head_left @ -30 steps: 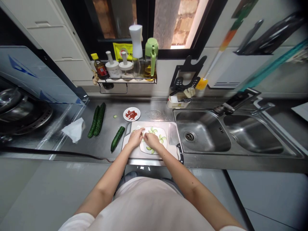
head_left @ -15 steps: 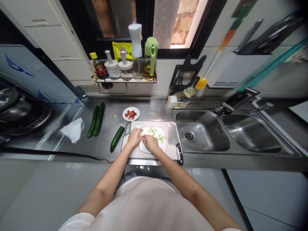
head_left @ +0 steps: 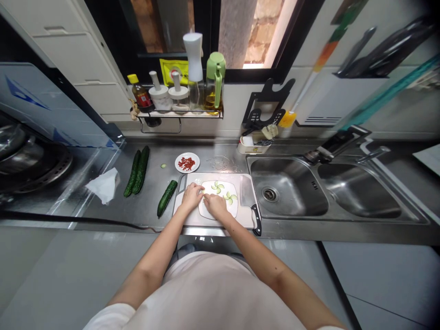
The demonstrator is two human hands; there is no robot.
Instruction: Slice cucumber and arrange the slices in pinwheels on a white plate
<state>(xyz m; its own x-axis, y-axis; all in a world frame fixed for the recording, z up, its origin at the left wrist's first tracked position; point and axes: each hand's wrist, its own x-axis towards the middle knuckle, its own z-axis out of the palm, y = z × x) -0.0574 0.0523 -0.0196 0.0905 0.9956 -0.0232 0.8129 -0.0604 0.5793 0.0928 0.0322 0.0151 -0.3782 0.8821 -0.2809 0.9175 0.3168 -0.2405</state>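
On the pink-edged cutting board (head_left: pixel 245 222) lies a white squarish plate (head_left: pixel 223 211). Thin cucumber slices (head_left: pixel 229 198) with green rims are arranged on it in two pinwheel shapes. My left hand (head_left: pixel 191 197) is over the plate's left edge, fingers bent and drawn together. Close beside it, my right hand (head_left: pixel 215 205) is curled with its fingertips pressed down on the plate's left part. A small pale green bit shows between the fingertips, but what each hand pinches is hidden. A knife (head_left: pixel 256 220) with a black handle rests along the board's right side.
Left of the board lies a cut cucumber (head_left: pixel 167 198); farther left are two whole cucumbers (head_left: pixel 140 170) and a crumpled white cloth or tissue (head_left: pixel 105 185). Behind the board stands a small plate of chopped red pieces (head_left: pixel 187 163). A double sink (head_left: pixel 292 183) is at the right.
Very little differs. Both hands stay at the plate's left side with only slight finger movement; the pinwheels and everything around them look the same.
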